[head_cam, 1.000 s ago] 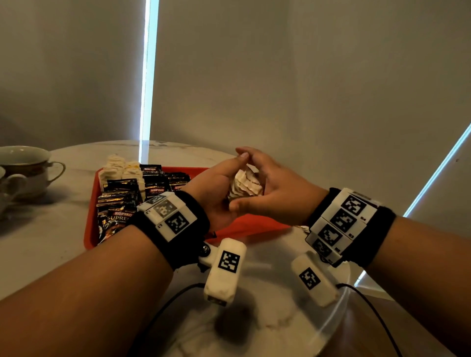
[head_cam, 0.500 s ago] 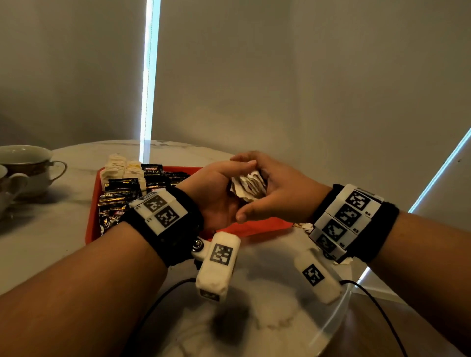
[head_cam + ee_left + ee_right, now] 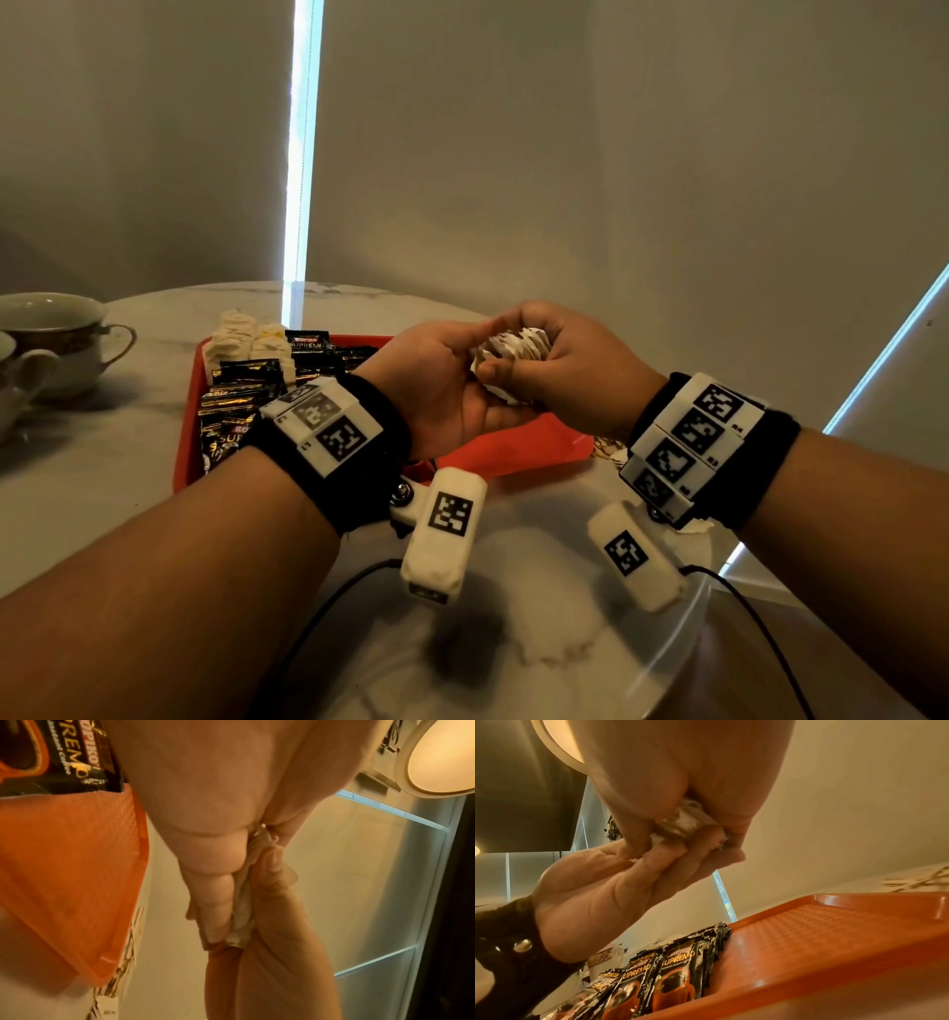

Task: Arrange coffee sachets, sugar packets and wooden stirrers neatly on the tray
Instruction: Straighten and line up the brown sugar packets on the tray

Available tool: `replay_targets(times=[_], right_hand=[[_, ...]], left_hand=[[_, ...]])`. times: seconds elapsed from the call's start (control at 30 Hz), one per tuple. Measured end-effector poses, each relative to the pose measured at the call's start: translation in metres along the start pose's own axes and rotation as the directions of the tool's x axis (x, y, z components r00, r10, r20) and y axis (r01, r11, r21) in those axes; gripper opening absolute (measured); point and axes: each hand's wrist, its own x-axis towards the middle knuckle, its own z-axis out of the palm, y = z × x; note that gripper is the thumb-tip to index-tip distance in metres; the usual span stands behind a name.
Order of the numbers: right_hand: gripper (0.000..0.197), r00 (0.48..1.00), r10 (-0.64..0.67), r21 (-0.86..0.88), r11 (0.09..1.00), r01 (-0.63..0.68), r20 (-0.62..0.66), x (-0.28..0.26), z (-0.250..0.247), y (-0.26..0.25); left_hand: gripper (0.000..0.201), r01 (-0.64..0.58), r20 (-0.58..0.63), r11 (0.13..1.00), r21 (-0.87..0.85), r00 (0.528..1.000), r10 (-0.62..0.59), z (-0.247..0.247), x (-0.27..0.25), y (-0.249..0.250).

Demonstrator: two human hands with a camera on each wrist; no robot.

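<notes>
Above the tray's (image 3: 518, 455) bare right half, both hands clasp one bundle of sugar packets (image 3: 513, 343): left hand (image 3: 441, 380) cupping beneath, right hand (image 3: 565, 370) curled over, probably squaring edges before placing beside coffee sachets (image 3: 241, 406).

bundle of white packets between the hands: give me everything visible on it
The bundle of white packets is a stack of small, crinkled, paper-looking sachets, edges fanned and uneven, with faint print too small to read. It is held in the air above the red tray, touching nothing but the hands. The right hand curls its fingers round it from above; the left hand pinches it from the other side.
</notes>
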Motion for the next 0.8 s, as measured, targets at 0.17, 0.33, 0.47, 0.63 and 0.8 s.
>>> replay_targets(times=[0.17,0.33,0.47,0.63,0.8], right_hand=[[0.058,0.994,0.021,-0.026,0.999,-0.018,0.107,-0.0008,0.0013,-0.0014],[0.042,0.996,0.064,0.019,0.998,-0.065,0.058,0.0039,-0.0008,-0.0015],[0.04,0.997,0.077,0.069,0.995,-0.077,0.007,0.0034,-0.0025,-0.004],[0.049,0.993,0.068,0.041,0.997,-0.073,0.098,0.0008,0.002,-0.0062],[0.043,0.995,0.071,0.084,0.994,-0.076,0.07,0.0005,0.0012,-0.0076]], left_hand=[[0.058,0.021,-0.014,0.998,-0.057,1.0,-0.021,-0.0025,0.004,-0.0008],[0.05,-0.03,-0.01,0.998,-0.055,1.0,0.03,-0.0026,0.0057,-0.0028],[0.056,-0.031,0.055,0.996,-0.086,0.998,0.036,-0.0018,0.0059,-0.0027],[0.054,0.021,0.156,0.998,-0.057,0.988,-0.012,-0.0049,0.0043,-0.0042],[0.054,0.074,0.209,0.996,0.043,0.974,-0.081,-0.0064,-0.0014,-0.0007]])
